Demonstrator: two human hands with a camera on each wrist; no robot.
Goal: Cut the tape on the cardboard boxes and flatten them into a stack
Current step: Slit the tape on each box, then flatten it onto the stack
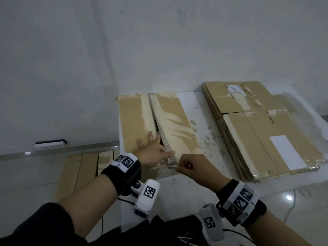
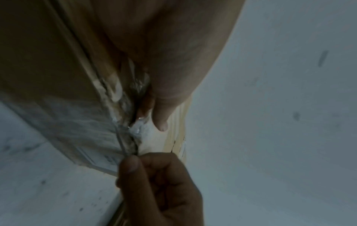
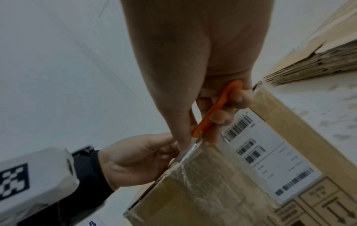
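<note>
Boxes: flattened stack (image 1: 262,128) lies right on surface (image 1: 200,183). Current box (image 1: 159,125) remains taped; left hand (image 1: 152,151) lies flat, right hand (image 1: 193,166) grips cutter (image 3: 216,110) (orange) at seam.

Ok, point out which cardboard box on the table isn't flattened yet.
The brown taped cardboard box under both hands, left of the flattened cardboard stack; it alone stands full-height, top seam split.

Table (image 1: 186,181): bare strip between taped box (image 1: 177,125) and flattened stack (image 1: 257,132), passable. Left edge: box flush, both hands (image 1: 154,151) (image 1: 192,166) crowd its near end. Wall (image 1: 159,50) close behind both.
</note>
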